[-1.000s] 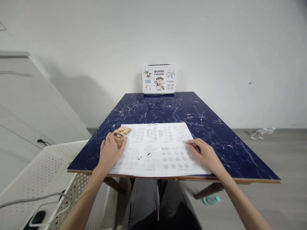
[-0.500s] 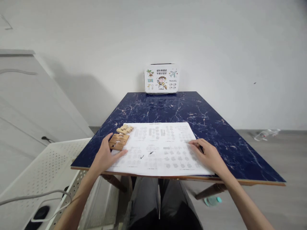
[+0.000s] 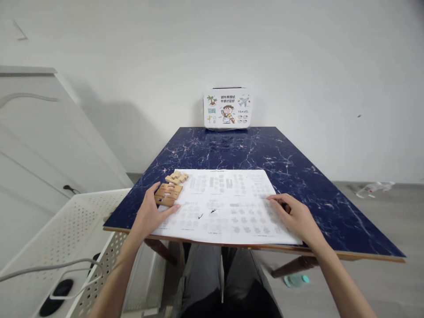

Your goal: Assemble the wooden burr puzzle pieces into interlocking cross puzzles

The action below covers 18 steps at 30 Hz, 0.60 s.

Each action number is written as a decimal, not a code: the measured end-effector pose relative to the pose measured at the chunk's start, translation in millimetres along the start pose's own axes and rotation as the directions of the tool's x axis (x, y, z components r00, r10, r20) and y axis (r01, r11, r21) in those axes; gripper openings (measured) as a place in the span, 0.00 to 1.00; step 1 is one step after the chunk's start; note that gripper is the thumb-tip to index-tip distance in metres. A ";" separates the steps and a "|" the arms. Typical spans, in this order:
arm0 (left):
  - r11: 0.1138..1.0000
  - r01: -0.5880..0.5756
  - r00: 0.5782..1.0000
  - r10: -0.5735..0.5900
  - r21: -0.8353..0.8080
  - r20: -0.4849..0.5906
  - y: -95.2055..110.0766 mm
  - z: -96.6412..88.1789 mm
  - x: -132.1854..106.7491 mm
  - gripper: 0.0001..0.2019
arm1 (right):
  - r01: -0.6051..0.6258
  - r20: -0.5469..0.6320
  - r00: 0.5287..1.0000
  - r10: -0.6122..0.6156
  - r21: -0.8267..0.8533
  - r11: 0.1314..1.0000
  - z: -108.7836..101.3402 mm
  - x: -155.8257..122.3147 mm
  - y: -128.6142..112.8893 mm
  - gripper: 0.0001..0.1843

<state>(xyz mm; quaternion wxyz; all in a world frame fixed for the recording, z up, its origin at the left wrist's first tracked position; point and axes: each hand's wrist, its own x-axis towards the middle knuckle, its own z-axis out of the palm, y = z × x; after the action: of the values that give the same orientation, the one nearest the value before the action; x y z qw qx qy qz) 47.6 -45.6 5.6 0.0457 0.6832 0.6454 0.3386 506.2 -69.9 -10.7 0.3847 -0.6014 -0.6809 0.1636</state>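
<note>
A white printed sheet (image 3: 228,221) with faint rows of diagrams lies at the table's near edge. On its left side rests a flat set of slotted brown wooden pieces (image 3: 168,194). Just behind them are paler notched wooden pieces (image 3: 177,177). My left hand (image 3: 154,214) is open, its fingers along the left side of the brown pieces and its thumb stretched over the paper in front. My right hand (image 3: 293,214) lies on the sheet's right edge, fingers curled and fingertips together. Whatever is between those fingertips is hidden.
The dark blue marbled table (image 3: 228,150) meets the wall, where a white printed case (image 3: 228,109) stands. At left is a white perforated basket (image 3: 96,207) with a cable (image 3: 49,266). A bottle (image 3: 296,280) and clear plastic (image 3: 376,189) lie on the floor.
The whole view has shifted slightly, so everything appears a little further right. Both hands and the wooden pieces keep nearly the same places on the sheet.
</note>
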 end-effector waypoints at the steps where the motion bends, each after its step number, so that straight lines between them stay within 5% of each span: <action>1: 1.000 -0.003 1.000 0.003 0.003 -0.002 0.2 -0.2 -0.1 0.49 | -0.016 -0.007 1.000 0.016 0.003 1.000 -0.2 -0.6 0.1 0.20; 18: 1.000 -0.020 1.000 0.020 0.009 -0.014 0.3 -0.1 -1.0 0.45 | -0.077 0.014 0.997 0.077 -0.009 0.997 -2.5 -3.6 -0.5 0.21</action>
<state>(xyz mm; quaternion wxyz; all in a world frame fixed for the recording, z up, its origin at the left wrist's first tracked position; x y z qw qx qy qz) 47.8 -46.6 5.4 0.0345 0.6873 0.6405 0.3410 507.6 -74.0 -9.9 0.3706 -0.6277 -0.6605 0.1798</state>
